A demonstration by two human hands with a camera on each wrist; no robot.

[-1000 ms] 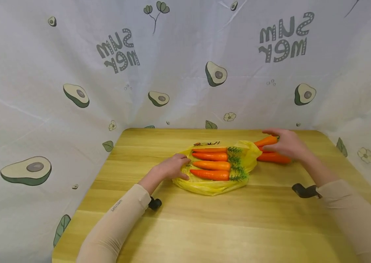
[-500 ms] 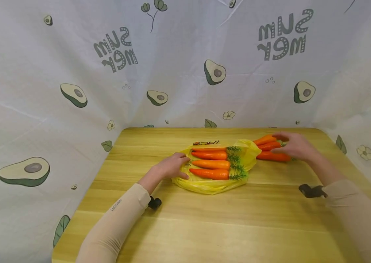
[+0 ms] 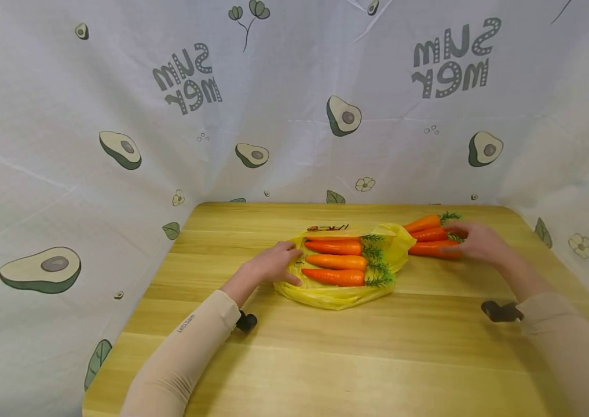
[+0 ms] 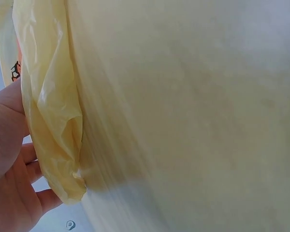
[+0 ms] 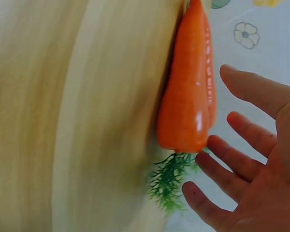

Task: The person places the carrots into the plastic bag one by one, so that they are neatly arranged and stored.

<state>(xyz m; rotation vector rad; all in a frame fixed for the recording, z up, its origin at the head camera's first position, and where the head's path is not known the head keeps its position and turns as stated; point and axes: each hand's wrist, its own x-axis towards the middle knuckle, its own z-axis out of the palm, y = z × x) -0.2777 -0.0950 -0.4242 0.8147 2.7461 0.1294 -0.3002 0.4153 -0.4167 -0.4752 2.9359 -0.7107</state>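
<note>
A yellow plastic bag (image 3: 320,298) lies on the table with several orange carrots (image 3: 337,262) side by side on it, their green tops pointing right. At its left end, my left hand (image 3: 271,265) holds the edge of the bag; the left wrist view shows fingers behind the crumpled yellow plastic (image 4: 53,96). Three more carrots (image 3: 424,223) lie to the right, their tips near the bag. My right hand (image 3: 476,242) is spread over their leafy ends, holding nothing. In the right wrist view, its fingertips are close beside one carrot (image 5: 186,92) and its green leaves (image 5: 169,181).
The wooden table (image 3: 304,359) reaches back to a pale curtain (image 3: 284,75) printed with avocados and lettering. A black wrist camera (image 3: 500,311) sits under the right wrist and another (image 3: 245,321) under the left.
My right hand has drawn back to the right and a little towards me, off the upper carrot, uncovering its green top. The left hand and the bag stay in place.
</note>
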